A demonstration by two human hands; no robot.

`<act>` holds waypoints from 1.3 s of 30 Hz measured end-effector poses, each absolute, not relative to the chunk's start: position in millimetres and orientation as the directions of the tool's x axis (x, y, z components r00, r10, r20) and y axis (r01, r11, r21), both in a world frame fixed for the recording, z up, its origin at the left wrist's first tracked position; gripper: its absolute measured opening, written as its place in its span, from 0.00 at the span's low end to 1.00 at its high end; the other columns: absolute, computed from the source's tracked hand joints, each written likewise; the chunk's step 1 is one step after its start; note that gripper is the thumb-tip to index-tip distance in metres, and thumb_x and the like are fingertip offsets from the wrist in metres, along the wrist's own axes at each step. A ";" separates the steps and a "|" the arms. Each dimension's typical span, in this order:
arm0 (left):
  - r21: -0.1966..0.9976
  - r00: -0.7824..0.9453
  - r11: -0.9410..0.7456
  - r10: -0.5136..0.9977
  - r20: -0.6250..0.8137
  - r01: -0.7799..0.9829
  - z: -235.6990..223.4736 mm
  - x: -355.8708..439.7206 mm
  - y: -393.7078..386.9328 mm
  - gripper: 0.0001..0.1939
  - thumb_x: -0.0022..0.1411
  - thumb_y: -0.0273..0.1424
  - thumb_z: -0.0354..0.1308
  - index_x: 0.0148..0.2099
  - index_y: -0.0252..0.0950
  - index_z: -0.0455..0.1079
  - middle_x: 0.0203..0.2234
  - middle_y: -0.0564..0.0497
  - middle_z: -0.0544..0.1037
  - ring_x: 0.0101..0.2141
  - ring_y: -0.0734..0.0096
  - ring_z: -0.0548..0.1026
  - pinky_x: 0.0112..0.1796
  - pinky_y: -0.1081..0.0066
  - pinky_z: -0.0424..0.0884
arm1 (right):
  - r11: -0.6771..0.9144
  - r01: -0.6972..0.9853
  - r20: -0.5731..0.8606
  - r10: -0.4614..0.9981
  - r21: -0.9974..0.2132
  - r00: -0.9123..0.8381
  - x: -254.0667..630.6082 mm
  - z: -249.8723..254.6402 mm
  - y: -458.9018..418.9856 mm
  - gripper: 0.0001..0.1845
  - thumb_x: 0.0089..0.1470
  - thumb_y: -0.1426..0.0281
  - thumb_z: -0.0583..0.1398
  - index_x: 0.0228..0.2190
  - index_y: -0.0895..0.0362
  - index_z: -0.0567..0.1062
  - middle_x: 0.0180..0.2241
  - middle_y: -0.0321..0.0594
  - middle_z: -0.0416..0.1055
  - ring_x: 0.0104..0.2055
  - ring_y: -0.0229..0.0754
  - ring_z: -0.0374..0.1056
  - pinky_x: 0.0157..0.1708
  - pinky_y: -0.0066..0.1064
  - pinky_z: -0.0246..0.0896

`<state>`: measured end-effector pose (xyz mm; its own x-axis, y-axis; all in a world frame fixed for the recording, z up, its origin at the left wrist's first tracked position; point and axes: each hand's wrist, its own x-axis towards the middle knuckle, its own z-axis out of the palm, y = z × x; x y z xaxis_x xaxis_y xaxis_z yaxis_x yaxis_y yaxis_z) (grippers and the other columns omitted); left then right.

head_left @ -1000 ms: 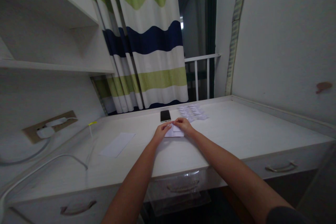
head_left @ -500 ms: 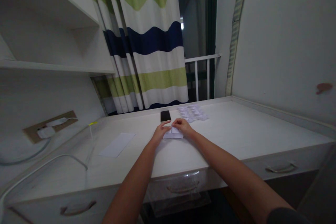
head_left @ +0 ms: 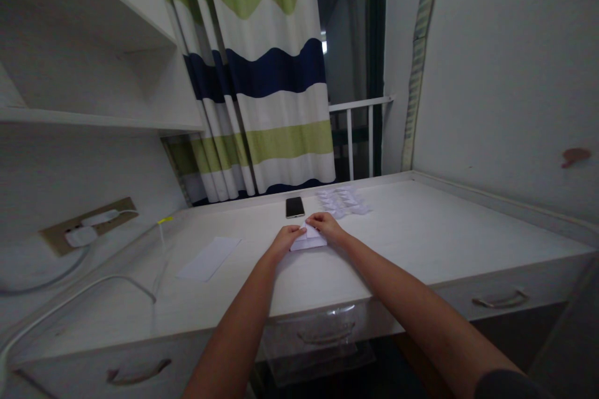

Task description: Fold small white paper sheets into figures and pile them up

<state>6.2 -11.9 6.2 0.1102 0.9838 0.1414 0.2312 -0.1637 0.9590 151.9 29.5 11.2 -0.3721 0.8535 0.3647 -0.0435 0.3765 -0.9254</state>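
Observation:
A folded white paper (head_left: 309,240) lies on the white desk (head_left: 412,230), close to the middle of its surface. My left hand (head_left: 285,244) holds the paper's left side, and my right hand (head_left: 328,228) holds its upper right side. Together they cover part of the paper, so its folds are partly hidden. Just beyond my hands, a black smartphone (head_left: 295,207) lies flat and does not touch them.
Several small white paper pieces (head_left: 343,201) lie beyond the paper. A flat white sheet (head_left: 209,258) is to the left. A cable (head_left: 84,283) runs from a wall socket (head_left: 88,225). A shelf overhangs the left side, and a striped curtain (head_left: 276,75) hangs behind the desk.
My left hand has shifted slightly down the paper, toward me. The folded paper has changed shape a little under my fingers, and its lower edge now slants more.

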 end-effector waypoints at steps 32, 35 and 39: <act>0.940 0.157 -0.166 0.980 0.123 0.299 6.3 9.4 -12.6 0.19 0.38 0.45 0.60 0.22 0.31 0.67 0.13 0.55 0.66 0.17 0.78 0.60 0.20 0.76 0.51 | 0.485 0.028 0.451 0.832 -0.874 -0.325 144.8 2.4 36.6 0.14 0.38 0.63 0.57 0.12 0.59 0.62 0.14 0.31 0.56 0.20 0.31 0.52 0.20 0.25 0.46; 0.945 0.171 -0.180 0.976 0.136 0.274 7.0 10.2 -12.9 0.20 0.38 0.45 0.60 0.22 0.30 0.68 0.14 0.55 0.67 0.18 0.78 0.61 0.21 0.75 0.52 | 0.418 0.022 0.387 0.859 -0.908 -0.336 145.7 4.2 35.4 0.16 0.39 0.61 0.56 0.12 0.59 0.63 0.13 0.31 0.55 0.18 0.31 0.50 0.19 0.25 0.44; 0.948 0.146 -0.189 0.977 0.155 0.258 7.1 9.6 -12.5 0.20 0.38 0.45 0.60 0.24 0.30 0.68 0.15 0.55 0.67 0.18 0.78 0.61 0.21 0.75 0.52 | 0.362 0.017 0.329 0.866 -0.932 -0.378 148.8 5.9 32.2 0.19 0.40 0.57 0.56 0.13 0.60 0.66 0.12 0.31 0.56 0.17 0.30 0.49 0.17 0.26 0.42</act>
